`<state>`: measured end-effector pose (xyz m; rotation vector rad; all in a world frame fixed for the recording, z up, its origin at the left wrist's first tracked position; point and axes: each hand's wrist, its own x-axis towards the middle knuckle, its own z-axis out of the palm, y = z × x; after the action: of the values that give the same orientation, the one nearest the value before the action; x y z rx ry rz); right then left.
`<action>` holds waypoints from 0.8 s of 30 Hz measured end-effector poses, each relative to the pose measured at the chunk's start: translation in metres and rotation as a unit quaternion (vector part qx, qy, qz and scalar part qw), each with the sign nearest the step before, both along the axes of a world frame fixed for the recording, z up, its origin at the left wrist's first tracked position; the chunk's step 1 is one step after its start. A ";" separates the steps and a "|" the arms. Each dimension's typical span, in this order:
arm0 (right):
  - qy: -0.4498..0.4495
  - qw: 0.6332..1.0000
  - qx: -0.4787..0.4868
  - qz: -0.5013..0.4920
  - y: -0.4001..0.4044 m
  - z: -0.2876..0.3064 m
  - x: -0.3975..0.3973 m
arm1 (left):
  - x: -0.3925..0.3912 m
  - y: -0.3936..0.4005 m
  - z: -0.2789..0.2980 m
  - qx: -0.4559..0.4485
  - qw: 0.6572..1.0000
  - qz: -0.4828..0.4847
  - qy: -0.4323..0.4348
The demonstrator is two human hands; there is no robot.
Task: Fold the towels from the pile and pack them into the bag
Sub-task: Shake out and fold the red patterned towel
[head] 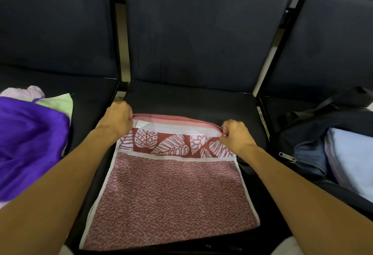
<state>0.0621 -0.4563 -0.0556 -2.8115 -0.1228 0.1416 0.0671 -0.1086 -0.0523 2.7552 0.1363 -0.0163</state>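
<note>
Left seat: the pile (30, 145) of unfolded cloths, a purple one uppermost over pale green and lilac pieces, awaits folding. Centre seat (201, 101): the red leaf-patterned towel (171, 190) lies flat, apparently doubled once, its far edges stacked. The left hand (117, 119) pinches the far-left corner with curled fingers; the right hand (235, 135) pinches the far-right corner likewise. The step in hand appears to be aligning these edges; the next move probably calls for drawing the far edge evenly towards the near hem, corners matched. Right seat: the dark bag (306, 133), unzipped, holds a pale blue folded cloth (351, 157) and a darker blue item beside it.
</note>
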 end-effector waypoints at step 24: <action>-0.315 0.941 0.127 -0.005 -0.034 0.104 -0.073 | -0.093 -0.027 0.118 -0.054 0.938 0.033 -0.341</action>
<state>-0.0106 -0.4906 0.0489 -2.4925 -0.2510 -0.7285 -0.0262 -0.1356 0.0654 2.4791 0.0345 0.9055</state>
